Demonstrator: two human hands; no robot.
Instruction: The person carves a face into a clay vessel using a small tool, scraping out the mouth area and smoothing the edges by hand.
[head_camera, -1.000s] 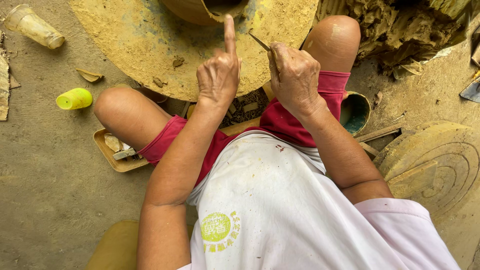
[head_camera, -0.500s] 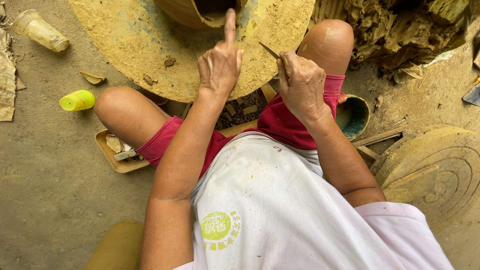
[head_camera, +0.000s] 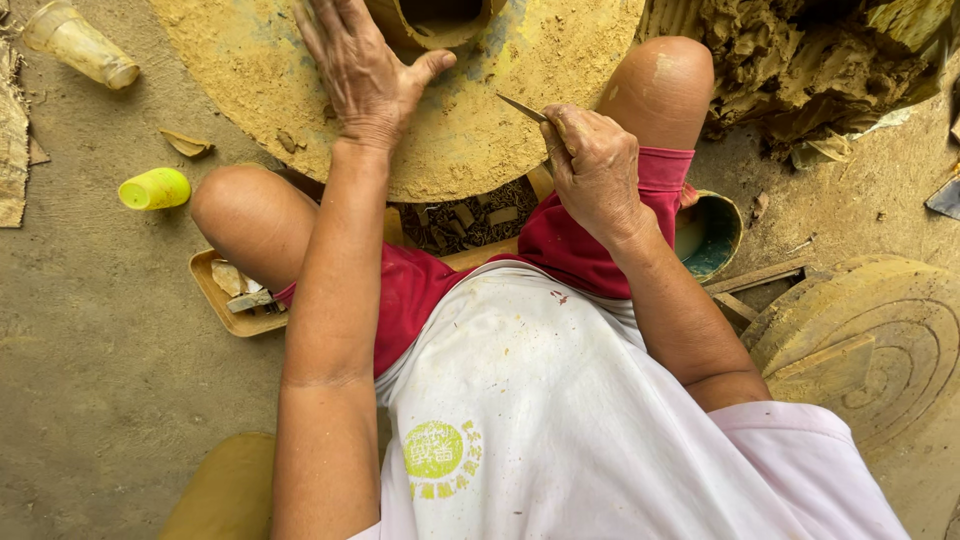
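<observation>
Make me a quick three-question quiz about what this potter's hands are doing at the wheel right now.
1. True or false: the left hand lies flat on the clay-caked wheel.
2. What does the right hand grip?
A. a sponge
B. a thin pointed tool
C. the yellow cup
3. Fill in: the clay pot sits on the ___.

Key: 1 true; 2 B; 3 wheel.
</observation>
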